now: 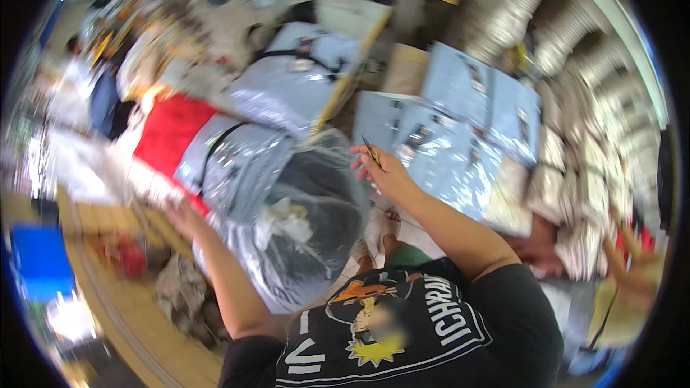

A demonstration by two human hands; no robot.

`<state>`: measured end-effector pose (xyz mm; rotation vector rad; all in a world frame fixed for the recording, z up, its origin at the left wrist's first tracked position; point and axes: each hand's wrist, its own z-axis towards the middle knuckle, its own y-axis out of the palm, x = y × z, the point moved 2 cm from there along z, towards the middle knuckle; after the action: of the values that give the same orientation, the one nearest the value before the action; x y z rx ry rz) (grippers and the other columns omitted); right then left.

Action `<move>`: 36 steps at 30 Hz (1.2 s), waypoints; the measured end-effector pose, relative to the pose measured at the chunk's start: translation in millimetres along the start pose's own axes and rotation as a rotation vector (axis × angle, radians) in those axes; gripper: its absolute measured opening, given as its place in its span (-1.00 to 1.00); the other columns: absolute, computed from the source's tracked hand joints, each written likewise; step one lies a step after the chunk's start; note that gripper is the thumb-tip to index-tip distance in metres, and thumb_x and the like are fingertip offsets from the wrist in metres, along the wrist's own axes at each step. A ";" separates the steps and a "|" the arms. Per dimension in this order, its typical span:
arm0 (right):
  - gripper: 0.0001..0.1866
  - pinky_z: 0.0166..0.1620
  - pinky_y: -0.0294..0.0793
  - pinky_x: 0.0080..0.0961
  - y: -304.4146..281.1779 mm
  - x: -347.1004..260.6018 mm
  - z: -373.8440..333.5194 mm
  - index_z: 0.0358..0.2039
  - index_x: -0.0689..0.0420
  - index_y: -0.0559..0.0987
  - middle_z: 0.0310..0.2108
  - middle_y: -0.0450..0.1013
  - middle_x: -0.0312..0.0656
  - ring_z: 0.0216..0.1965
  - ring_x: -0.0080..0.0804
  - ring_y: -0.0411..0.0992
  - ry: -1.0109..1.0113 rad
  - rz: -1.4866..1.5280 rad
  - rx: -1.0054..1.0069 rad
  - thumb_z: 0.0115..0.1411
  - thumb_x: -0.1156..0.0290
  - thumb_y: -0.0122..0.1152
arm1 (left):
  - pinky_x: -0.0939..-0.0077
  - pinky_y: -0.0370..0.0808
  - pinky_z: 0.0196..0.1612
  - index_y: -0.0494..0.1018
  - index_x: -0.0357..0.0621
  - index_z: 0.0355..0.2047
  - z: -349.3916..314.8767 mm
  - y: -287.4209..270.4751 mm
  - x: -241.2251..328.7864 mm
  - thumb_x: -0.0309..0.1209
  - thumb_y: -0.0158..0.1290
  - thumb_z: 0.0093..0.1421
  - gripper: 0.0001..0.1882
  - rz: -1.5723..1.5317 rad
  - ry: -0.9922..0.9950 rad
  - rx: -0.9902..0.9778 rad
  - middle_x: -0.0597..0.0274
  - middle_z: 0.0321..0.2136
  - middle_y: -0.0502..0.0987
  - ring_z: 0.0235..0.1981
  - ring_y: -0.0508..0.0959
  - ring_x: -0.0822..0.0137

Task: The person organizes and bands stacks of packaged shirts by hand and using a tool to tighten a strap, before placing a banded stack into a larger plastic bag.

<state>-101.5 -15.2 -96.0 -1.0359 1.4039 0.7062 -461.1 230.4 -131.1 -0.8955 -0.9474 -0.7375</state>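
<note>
Small thread snips (371,151), dark and thin-bladed, point up and away from me in my right hand (388,174), whose fingers are closed around them. That hand is above the gap between two groups of bagged clothes. My left hand (185,219) is by the left edge of a large clear plastic bag (323,194); blur hides how its fingers are set and whether they grip anything. Beneath the plastic lie folded light-blue garments (233,154) with a dark strap across them. Red cloth (167,133) lies at their far left side. Crumpled white material (287,221) shows on the bag.
Plastic-wrapped blue garments (456,162) are spread on the right. Another bagged blue pile (287,79) sits farther ahead. Wrapped beige bundles (568,165) line the far right. At left stand a cardboard box (108,287) with cloth inside and a blue bin (42,262).
</note>
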 end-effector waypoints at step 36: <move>-0.77 -0.20 0.40 -0.47 -398.1 54.0 -275.9 -0.23 0.21 0.52 -0.35 0.46 -0.07 -0.30 -0.26 0.44 -0.149 -0.256 0.778 0.12 0.39 0.11 | 0.69 0.36 -0.27 0.45 -0.19 -0.18 -601.4 298.4 361.7 -0.37 -0.02 0.19 -0.77 -0.422 -0.061 -1.893 0.43 -0.41 0.49 -0.40 0.42 0.60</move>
<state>137.6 -437.7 -52.1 -0.5113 1.2239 0.0179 151.5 -220.2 -75.0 -2.3370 -0.2043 -2.0444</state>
